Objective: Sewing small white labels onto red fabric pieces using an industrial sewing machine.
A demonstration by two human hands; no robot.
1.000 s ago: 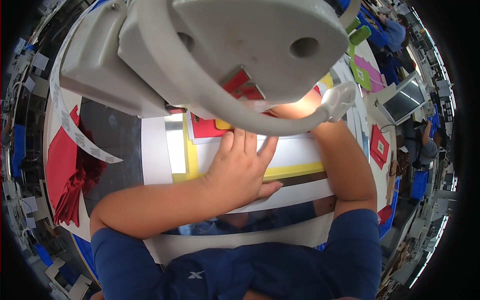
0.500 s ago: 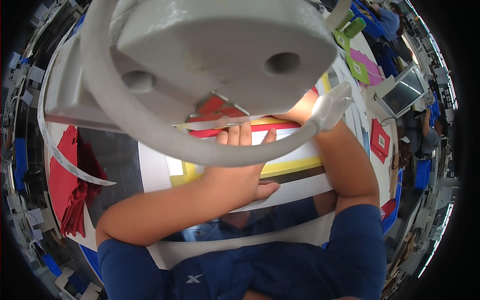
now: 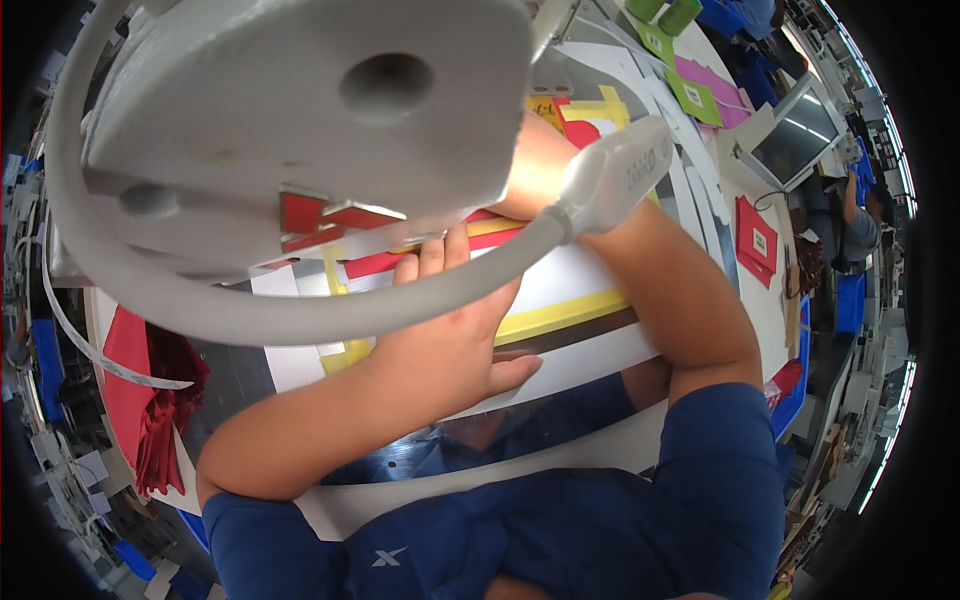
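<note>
My left hand (image 3: 450,335) lies with its fingers stretched out on a white sheet (image 3: 570,271) that is edged with yellow tape (image 3: 560,312). Its fingertips touch or lie close to a red strip (image 3: 370,266). A bulky pale grey machine head (image 3: 300,120), like a sewing machine's, covers the work beyond them. Of my right hand only the wrist part (image 3: 545,170) shows; its fingers are hidden behind the machine head, near a red piece (image 3: 580,128) with yellow tape.
A bendy lamp (image 3: 620,175) on a thick grey neck arches over my hands. Folded red fabric (image 3: 150,400) is stacked at the left. Along the right are a red piece with a label (image 3: 757,240), a screen (image 3: 797,132), green thread cones (image 3: 680,15) and a blue bin (image 3: 792,410).
The machine head and lamp have shifted left in view, uncovering more of the right wrist and the red piece beyond. My left hand has shifted slightly left, its fingers still stretched.
</note>
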